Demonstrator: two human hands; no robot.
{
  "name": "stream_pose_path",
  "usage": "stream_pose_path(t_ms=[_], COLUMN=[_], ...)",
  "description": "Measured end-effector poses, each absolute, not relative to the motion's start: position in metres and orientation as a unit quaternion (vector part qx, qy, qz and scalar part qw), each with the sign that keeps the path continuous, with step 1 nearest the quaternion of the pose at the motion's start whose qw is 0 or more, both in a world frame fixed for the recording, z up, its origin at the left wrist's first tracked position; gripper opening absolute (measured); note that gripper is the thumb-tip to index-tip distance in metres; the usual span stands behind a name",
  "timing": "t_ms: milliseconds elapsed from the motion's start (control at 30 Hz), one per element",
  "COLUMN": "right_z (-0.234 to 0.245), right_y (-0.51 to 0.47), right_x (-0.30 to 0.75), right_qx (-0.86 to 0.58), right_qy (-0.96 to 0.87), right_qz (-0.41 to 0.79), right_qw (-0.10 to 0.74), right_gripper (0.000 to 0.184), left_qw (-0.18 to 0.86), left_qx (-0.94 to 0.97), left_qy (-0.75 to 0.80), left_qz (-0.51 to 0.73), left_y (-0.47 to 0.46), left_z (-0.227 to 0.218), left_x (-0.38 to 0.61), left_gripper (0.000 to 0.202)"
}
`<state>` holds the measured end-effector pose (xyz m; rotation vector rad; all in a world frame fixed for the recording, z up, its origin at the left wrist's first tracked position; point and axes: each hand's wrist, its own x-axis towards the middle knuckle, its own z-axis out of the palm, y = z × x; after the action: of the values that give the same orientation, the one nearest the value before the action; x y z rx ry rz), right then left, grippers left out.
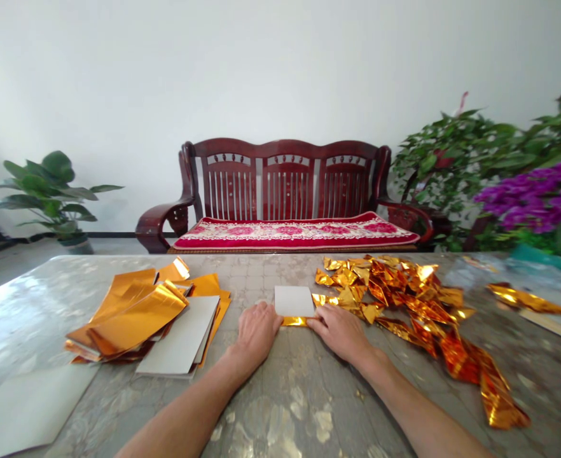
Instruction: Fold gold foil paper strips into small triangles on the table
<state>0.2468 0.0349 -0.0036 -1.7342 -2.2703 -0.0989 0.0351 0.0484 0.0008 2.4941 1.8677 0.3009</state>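
A small sheet of gold foil paper lies on the table between my hands, its white side up. Its near edge is folded over into a narrow gold strip. My left hand is closed on the left end of that fold, fingers curled at the tabletop. At the right end, my right hand pinches the fold the same way. Just beyond my right hand spreads a heap of folded gold foil pieces. Left of my left hand is a loose stack of flat foil paper sheets, some gold side up and some white side up.
The patterned table reaches to a dark red wooden bench. A pale sheet lies at the near left. One foil piece rests at the right, near clear plastic. Plants stand on both sides.
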Motion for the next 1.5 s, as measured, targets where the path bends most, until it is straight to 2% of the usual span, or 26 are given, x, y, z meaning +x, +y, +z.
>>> stream_pose_path(t_ms=[733,1000,1167,1367,1500], right_z=[0.004,0.006,0.007,0.000,-0.004], right_y=[0.032,0.030,0.029,0.030,0.027], right_x=[0.235,0.234,0.232,0.234,0.235], right_qx=[-0.634,-0.642,-0.647,-0.658,-0.640], right_qy=[-0.764,-0.758,-0.754,-0.741,-0.746], right_qz=[-0.032,-0.030,-0.039,-0.040,-0.067], right_qw=[0.115,0.112,0.108,0.130,0.172], right_gripper=[0.025,0.022,0.022,0.019,0.013], left_qw=[0.037,0.010,0.026,-0.031,-0.052], left_qx=[0.780,0.826,0.897,0.900,0.892], left_qy=[0.620,0.539,0.426,0.433,0.449], left_qz=[0.075,0.166,0.115,0.030,0.022], left_y=[0.048,0.048,0.046,0.027,0.017], left_z=[0.003,0.001,0.002,0.007,0.008], left_x=[0.035,0.034,0.036,0.047,0.054], left_gripper=[0.031,0.018,0.021,0.023,0.027])
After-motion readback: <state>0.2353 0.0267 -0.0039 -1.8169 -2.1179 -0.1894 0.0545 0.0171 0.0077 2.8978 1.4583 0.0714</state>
